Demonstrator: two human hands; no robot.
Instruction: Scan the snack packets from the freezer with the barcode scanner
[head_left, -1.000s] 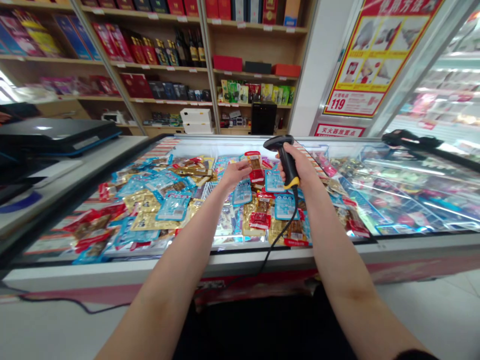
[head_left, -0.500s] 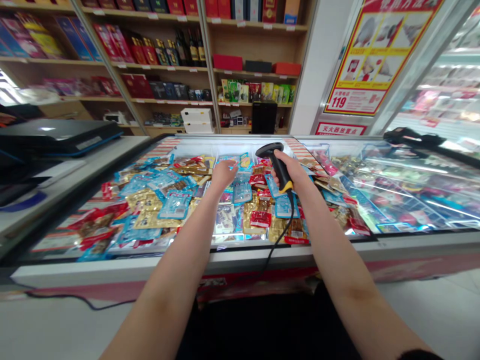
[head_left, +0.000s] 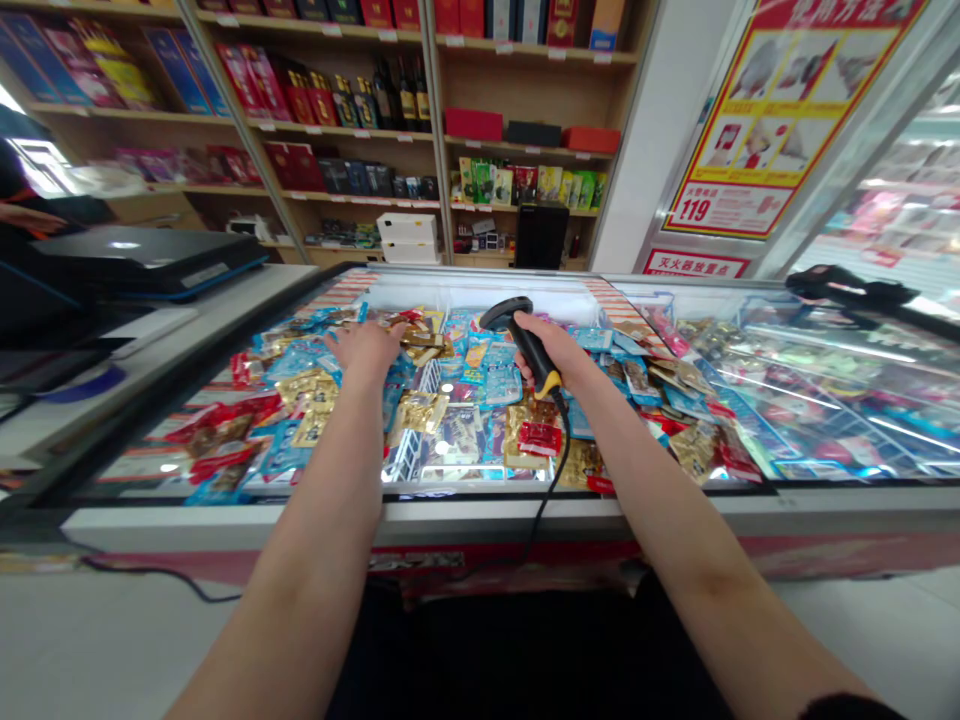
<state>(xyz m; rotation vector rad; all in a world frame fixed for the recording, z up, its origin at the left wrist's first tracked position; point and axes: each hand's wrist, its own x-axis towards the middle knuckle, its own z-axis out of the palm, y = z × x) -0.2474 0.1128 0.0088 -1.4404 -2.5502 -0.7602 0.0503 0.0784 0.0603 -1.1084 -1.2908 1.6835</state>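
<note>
My left hand (head_left: 366,350) lies palm-down on the far-left part of a heap of foil snack packets (head_left: 442,410), its fingers spread and touching packets near gold ones. My right hand (head_left: 546,358) grips a black handheld barcode scanner (head_left: 521,335) with a yellow band at its base. The scanner's head tilts to the left above the blue packets. Its black cord (head_left: 553,480) hangs down over the packets and the freezer's front rim. The heap mixes blue, gold and red packets, and my right hand hides the ones beneath it.
The heap lies in a glass-topped chest freezer (head_left: 465,510). To the left is a counter with a dark laptop (head_left: 142,248), with a person's hand (head_left: 26,218) beyond it. Wooden shelves of boxes and bottles (head_left: 360,130) stand behind, and a black handheld device (head_left: 847,288) rests at right.
My left hand has moved left and down onto the packets. My right hand and the scanner have shifted slightly left, and the scanner tilts further.
</note>
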